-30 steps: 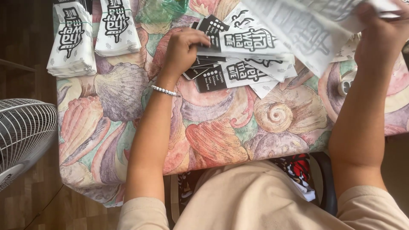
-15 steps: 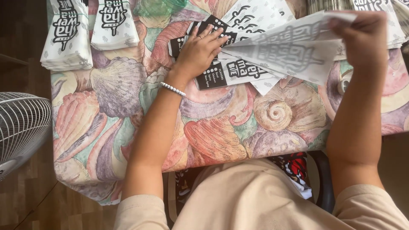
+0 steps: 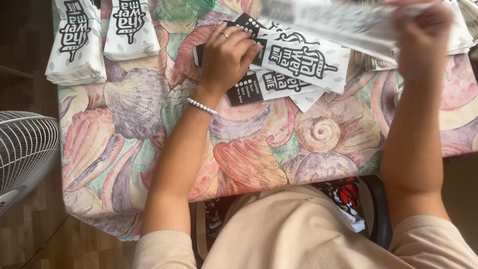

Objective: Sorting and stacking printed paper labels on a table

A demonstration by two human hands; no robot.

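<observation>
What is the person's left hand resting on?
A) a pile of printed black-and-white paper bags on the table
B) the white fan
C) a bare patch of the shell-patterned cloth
A: the left hand lies flat on the printed paper bags spread on the table.

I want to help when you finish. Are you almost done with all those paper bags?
Partly. Two neat stacks of bags at the table's far left corner look finished. Right now the left hand presses on a loose pile of printed bags, while the right hand lifts one bag, blurred in motion. That loose pile and another stack at the far right look left, though I cannot tell for sure.
</observation>
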